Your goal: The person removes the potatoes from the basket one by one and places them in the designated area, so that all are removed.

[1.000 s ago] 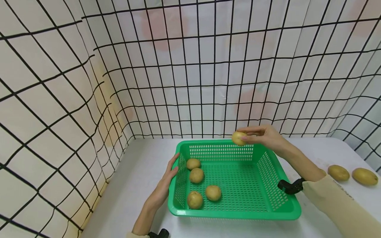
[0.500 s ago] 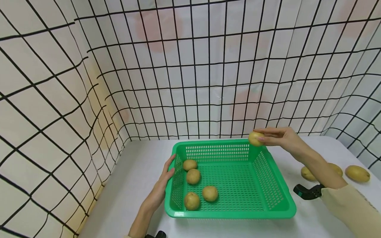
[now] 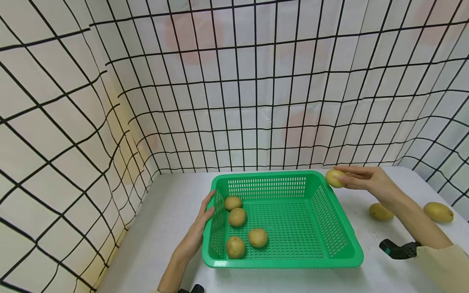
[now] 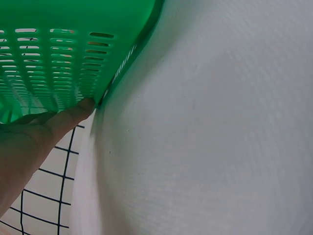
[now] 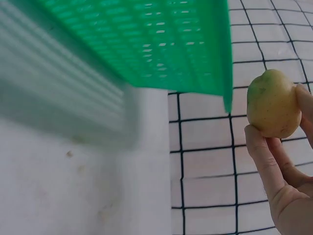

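In the head view, my left hand (image 3: 198, 228) rests against the left side of a green plastic basket (image 3: 282, 263), its fingers looking fairly straight. The left wrist view shows a fingertip touching the basket's slotted outer wall (image 4: 63, 63). Several potatoes lie inside on the left, among them one potato (image 3: 237, 217) and a nearer potato (image 3: 235, 247). My right hand (image 3: 370, 182) pinches a yellow potato (image 3: 334, 178) between thumb and fingers, just outside the far right corner of the basket. That held potato (image 5: 274, 104) has a greenish patch in the right wrist view.
On the white table (image 3: 176, 191) right of the basket lie a potato (image 3: 381, 212) and, farther right, another potato (image 3: 438, 212). A black grid net (image 3: 271, 106) stands behind and along the sides. Small dirt specks (image 5: 69, 153) mark the table.
My right hand has carried the potato rightward from over the basket's far rim to outside its right corner, and slightly down. The left hand stays at the basket's side.
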`<state>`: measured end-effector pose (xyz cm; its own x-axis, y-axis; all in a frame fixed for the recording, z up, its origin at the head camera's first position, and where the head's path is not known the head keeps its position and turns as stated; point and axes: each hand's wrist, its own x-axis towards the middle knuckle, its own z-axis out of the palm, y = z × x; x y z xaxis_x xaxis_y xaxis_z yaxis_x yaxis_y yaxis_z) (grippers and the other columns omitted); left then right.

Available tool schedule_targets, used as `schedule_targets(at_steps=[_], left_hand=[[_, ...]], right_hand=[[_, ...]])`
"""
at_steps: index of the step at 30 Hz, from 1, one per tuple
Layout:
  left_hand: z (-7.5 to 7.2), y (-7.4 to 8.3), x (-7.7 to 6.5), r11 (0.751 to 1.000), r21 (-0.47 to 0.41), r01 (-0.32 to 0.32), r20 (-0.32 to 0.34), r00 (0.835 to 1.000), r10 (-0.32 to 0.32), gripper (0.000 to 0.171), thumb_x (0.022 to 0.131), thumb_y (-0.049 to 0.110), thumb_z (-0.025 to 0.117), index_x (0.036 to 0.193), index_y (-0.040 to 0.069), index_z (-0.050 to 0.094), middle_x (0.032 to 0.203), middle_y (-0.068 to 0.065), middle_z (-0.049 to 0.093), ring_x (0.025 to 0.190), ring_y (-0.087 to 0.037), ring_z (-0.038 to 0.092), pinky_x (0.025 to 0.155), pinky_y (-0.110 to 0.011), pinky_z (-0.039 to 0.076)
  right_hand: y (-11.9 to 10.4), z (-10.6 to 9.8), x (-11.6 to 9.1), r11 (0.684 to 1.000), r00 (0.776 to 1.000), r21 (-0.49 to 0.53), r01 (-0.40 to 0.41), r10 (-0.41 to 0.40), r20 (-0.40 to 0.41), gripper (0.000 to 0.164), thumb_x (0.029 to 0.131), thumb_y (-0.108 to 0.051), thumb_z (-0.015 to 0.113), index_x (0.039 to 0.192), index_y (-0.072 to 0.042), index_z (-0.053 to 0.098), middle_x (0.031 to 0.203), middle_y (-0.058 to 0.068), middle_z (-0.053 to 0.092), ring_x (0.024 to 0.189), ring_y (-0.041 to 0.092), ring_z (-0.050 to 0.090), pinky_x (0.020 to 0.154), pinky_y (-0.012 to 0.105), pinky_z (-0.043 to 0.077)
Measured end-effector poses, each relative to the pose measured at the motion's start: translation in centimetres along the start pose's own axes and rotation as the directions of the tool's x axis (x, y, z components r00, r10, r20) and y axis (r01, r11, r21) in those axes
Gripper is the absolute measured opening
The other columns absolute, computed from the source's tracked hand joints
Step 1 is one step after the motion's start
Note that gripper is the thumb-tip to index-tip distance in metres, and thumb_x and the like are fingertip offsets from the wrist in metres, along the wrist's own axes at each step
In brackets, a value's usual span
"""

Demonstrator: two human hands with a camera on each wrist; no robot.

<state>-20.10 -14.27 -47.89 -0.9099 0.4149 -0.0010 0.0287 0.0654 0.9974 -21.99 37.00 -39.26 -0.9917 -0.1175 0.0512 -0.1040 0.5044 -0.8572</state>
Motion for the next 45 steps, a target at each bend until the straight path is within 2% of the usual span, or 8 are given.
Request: schedule_targets(at_steps=[14, 22, 25, 28, 37, 39, 41, 45], left_hand=[[0.0, 0.0, 0.0, 1.000, -0.002, 0.003, 0.008, 1.000, -0.003, 0.053, 0.113, 0.048, 0.026, 0.162, 0.050, 0.007, 0.175, -0.002, 0.000, 0.160, -0.043, 0.001, 0.119, -0.077, 0.017], [0.0, -0.1, 0.0, 1.000, -0.012, -0.003, 0.012, 1.000, 0.003, 0.052, 0.113, 0.047, 0.026, 0.162, 0.049, 0.008, 0.175, -0.001, 0.001, 0.160, -0.040, 0.002, 0.120, -0.076, 0.016], [0.0, -0.1, 0.0, 1.000, -0.015, -0.003, 0.013, 1.000, 0.004, 0.052, 0.113, 0.048, 0.026, 0.162, 0.049, 0.008, 0.175, 0.000, 0.001, 0.160, -0.040, 0.002, 0.120, -0.076, 0.016], [0.0, 0.0, 0.0, 1.000, -0.014, -0.004, 0.012, 1.000, 0.004, 0.053, 0.113, 0.047, 0.026, 0.162, 0.049, 0.008, 0.175, -0.001, 0.000, 0.161, -0.040, 0.001, 0.120, -0.076, 0.015], [0.0, 0.0, -0.1, 1.000, -0.011, -0.004, 0.008, 1.000, 0.004, 0.053, 0.113, 0.047, 0.026, 0.162, 0.048, 0.007, 0.174, -0.001, 0.000, 0.160, -0.041, 0.001, 0.119, -0.077, 0.015], [0.0, 0.0, -0.1, 1.000, -0.012, -0.006, 0.009, 1.000, 0.006, 0.053, 0.113, 0.047, 0.026, 0.162, 0.048, 0.008, 0.174, -0.001, 0.000, 0.160, -0.041, 0.001, 0.119, -0.077, 0.016], [0.0, 0.0, -0.1, 1.000, -0.010, -0.008, 0.009, 1.000, 0.008, 0.052, 0.113, 0.047, 0.026, 0.162, 0.048, 0.007, 0.174, -0.001, 0.001, 0.160, -0.041, 0.002, 0.119, -0.077, 0.016], [0.0, 0.1, -0.1, 1.000, -0.018, -0.010, 0.011, 1.000, 0.010, 0.053, 0.113, 0.046, 0.026, 0.162, 0.048, 0.008, 0.174, 0.000, 0.000, 0.160, -0.039, 0.001, 0.120, -0.077, 0.015]], right_hand=[[3.8, -1.0, -3.3, 0.995, 0.995, -0.051, -0.082, 0.079, -0.058, 0.053, 0.102, -0.033, 0.067, 0.149, -0.012, 0.057, 0.114, -0.045, 0.059, 0.099, -0.013, 0.065, 0.082, 0.017, 0.055], [6.0, -1.6, -5.3, 0.985, 0.983, -0.021, -0.169, 0.167, -0.074, 0.057, 0.101, -0.040, 0.067, 0.152, -0.017, 0.054, 0.111, -0.051, 0.056, 0.103, -0.030, 0.046, 0.109, 0.076, 0.027], [6.6, -1.9, -6.1, 0.987, 0.984, -0.027, -0.156, 0.153, -0.090, 0.055, 0.101, -0.037, 0.067, 0.150, -0.016, 0.055, 0.113, -0.049, 0.059, 0.105, -0.032, 0.047, 0.118, 0.041, 0.036], [7.4, -2.3, -6.9, 0.988, 0.984, -0.045, -0.149, 0.144, -0.101, 0.051, 0.102, -0.034, 0.066, 0.149, -0.016, 0.057, 0.115, -0.048, 0.060, 0.105, -0.034, 0.044, 0.087, 0.009, 0.038], [9.4, -3.1, -9.1, 0.989, 0.985, -0.060, -0.133, 0.126, -0.116, 0.048, 0.103, -0.024, 0.066, 0.148, -0.011, 0.057, 0.119, -0.044, 0.054, 0.107, -0.030, 0.046, 0.077, 0.004, 0.038], [9.9, -3.3, -9.6, 0.985, 0.982, -0.083, -0.149, 0.138, -0.132, 0.049, 0.103, -0.026, 0.066, 0.149, -0.014, 0.056, 0.119, -0.047, 0.050, 0.107, -0.031, 0.041, 0.082, 0.006, 0.041], [10.4, -3.4, -10.1, 0.984, 0.978, -0.059, -0.168, 0.160, -0.132, 0.051, 0.104, -0.028, 0.065, 0.152, -0.017, 0.053, 0.121, -0.049, 0.048, 0.115, -0.031, 0.034, 0.109, 0.023, 0.042], [11.3, -3.6, -11.1, 0.979, 0.971, -0.016, -0.203, 0.199, -0.133, 0.052, 0.105, -0.032, 0.062, 0.155, -0.023, 0.048, 0.116, -0.052, 0.044, 0.112, -0.032, 0.028, 0.127, 0.063, 0.011]])
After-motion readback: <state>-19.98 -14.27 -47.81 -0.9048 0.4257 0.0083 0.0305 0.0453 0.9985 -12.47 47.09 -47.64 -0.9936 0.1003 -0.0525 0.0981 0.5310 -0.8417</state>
